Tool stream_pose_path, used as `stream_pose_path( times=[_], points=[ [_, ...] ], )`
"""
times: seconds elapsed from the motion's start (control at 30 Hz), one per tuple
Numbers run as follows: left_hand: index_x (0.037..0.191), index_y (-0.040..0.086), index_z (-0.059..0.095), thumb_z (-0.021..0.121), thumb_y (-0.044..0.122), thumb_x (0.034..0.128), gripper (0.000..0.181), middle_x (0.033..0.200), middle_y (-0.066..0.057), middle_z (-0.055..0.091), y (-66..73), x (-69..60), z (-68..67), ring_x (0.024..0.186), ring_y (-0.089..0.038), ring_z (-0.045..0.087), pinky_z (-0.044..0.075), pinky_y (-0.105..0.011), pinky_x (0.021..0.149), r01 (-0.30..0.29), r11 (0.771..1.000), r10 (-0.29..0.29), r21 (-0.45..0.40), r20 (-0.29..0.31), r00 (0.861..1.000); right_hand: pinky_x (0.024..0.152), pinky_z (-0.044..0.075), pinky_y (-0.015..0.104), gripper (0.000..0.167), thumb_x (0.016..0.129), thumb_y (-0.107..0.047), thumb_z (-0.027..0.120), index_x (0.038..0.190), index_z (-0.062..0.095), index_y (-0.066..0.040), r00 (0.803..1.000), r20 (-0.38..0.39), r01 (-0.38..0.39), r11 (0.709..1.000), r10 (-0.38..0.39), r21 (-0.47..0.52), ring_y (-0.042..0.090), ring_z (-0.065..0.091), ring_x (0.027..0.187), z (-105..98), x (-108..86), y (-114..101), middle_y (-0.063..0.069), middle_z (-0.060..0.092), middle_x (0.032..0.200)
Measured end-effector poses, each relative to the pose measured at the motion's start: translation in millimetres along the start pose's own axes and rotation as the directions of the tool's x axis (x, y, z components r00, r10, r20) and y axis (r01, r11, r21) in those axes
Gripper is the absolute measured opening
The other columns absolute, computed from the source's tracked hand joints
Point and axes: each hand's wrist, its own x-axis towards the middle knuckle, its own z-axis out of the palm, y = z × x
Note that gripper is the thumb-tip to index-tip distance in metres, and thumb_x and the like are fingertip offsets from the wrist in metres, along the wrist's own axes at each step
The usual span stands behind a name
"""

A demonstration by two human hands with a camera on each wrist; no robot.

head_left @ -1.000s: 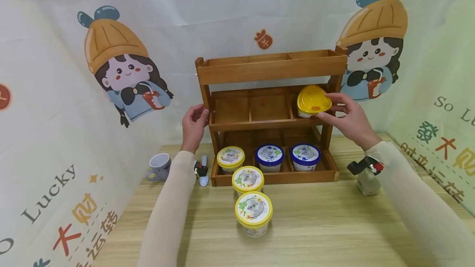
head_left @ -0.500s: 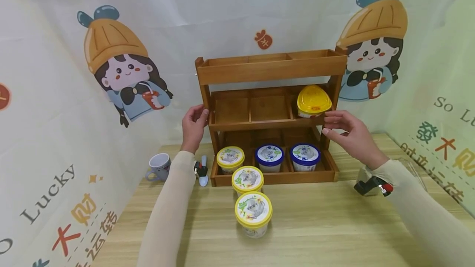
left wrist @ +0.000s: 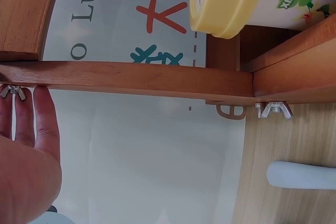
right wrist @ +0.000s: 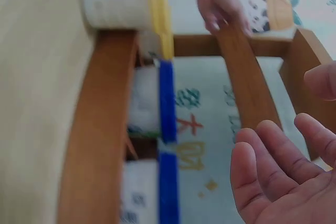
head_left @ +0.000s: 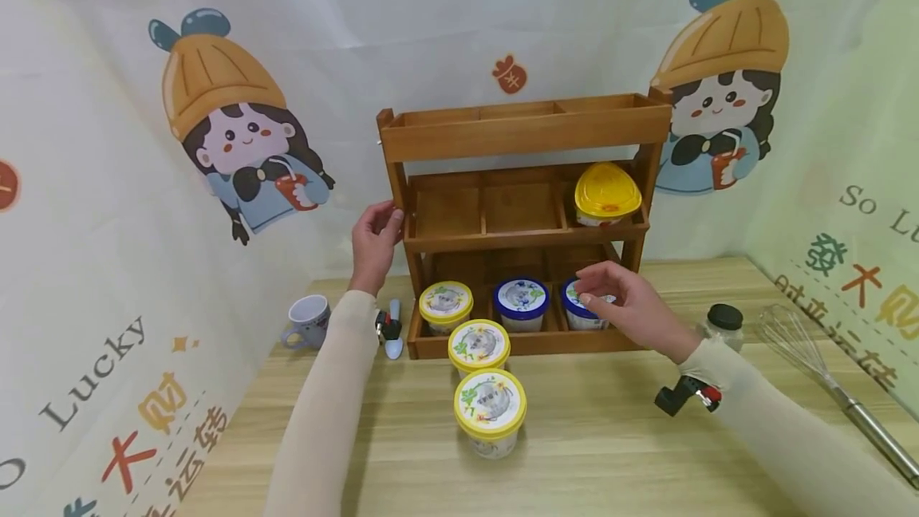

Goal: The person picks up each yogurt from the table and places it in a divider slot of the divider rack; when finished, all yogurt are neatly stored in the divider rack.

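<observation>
A brown wooden rack (head_left: 517,241) with three tiers stands at the back. My left hand (head_left: 375,250) rests on its left side; in the left wrist view its straight fingers (left wrist: 46,116) touch the post beside a wing nut. My right hand (head_left: 635,309), fingers loosely bent and holding nothing, is over the right blue-lidded tub (head_left: 583,322) and partly covers it in the head view. Another blue-lidded tub (head_left: 522,303) and a yellow-lidded tub (head_left: 445,305) sit in the bottom tier. A rounded-triangular box with a yellow lid (head_left: 607,191) occupies the middle tier's right compartment.
Two yellow-lidded tubs, a rear one (head_left: 479,344) and a nearer one (head_left: 491,405), stand before the rack. At left are a mug (head_left: 310,321) and a pale spoon (head_left: 394,337). At right are a black-capped jar (head_left: 723,319) and a whisk (head_left: 826,380).
My right hand has let go of the yellow-lidded box and moved down and left to the right blue-lidded tub. The jar and whisk have come into fuller view. My left hand stays put.
</observation>
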Motion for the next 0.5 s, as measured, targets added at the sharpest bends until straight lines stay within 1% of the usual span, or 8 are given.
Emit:
stream_pose_path(
  times=[0.1,0.23,0.3,0.4,0.5],
  points=[
    [0.138,0.011,0.065,0.068,0.035,0.1043,0.042,0.134,-0.013,0.068,2.3,0.3,0.6,0.118,-0.018,0.068,0.063,-0.035,0.098,0.000,1.000,0.000,0.001,-0.003,1.000,0.089,0.059,0.020,0.035,0.105,-0.019,0.068,0.134,0.060,-0.002,0.999,0.045,-0.002,1.000,0.001,0.012,0.030,0.067,0.112,16.5,-0.4,3.0,0.018,0.070,0.127],
    [0.138,0.010,0.064,0.067,0.033,0.1048,0.041,0.134,-0.013,0.068,4.3,0.2,1.5,0.118,-0.020,0.068,0.063,-0.036,0.098,0.003,1.000,-0.003,0.003,-0.001,1.000,0.088,0.060,0.021,0.034,0.105,-0.020,0.068,0.133,0.062,-0.003,0.993,0.120,-0.018,1.000,0.015,0.024,0.026,0.069,0.110,38.9,-5.5,3.2,0.019,0.071,0.125],
    [0.138,0.011,0.065,0.067,0.033,0.1050,0.040,0.134,-0.013,0.068,3.9,0.4,1.7,0.118,-0.019,0.068,0.063,-0.035,0.098,0.007,1.000,-0.007,0.004,-0.003,1.000,0.088,0.060,0.021,0.034,0.105,-0.021,0.068,0.133,0.062,-0.003,0.987,0.159,-0.036,0.999,0.030,0.036,0.025,0.069,0.111,48.9,-8.6,0.9,0.020,0.070,0.126],
    [0.138,0.010,0.065,0.067,0.033,0.1052,0.040,0.134,-0.013,0.068,2.6,0.0,1.0,0.118,-0.019,0.068,0.063,-0.035,0.098,0.007,1.000,-0.007,0.007,-0.005,1.000,0.089,0.060,0.023,0.035,0.105,-0.025,0.068,0.134,0.062,-0.006,0.976,0.212,-0.052,0.998,0.043,0.039,0.023,0.069,0.110,62.5,-12.5,-3.6,0.017,0.071,0.126],
    [0.138,0.011,0.065,0.067,0.033,0.1053,0.040,0.134,-0.012,0.068,0.5,-1.1,-0.4,0.119,-0.020,0.068,0.063,-0.035,0.098,0.010,1.000,-0.010,0.009,-0.004,1.000,0.089,0.060,0.027,0.035,0.104,-0.025,0.069,0.135,0.063,-0.008,0.964,0.262,-0.047,0.998,0.037,0.032,0.023,0.069,0.110,74.6,-16.5,-6.1,0.015,0.071,0.126]
  ],
)
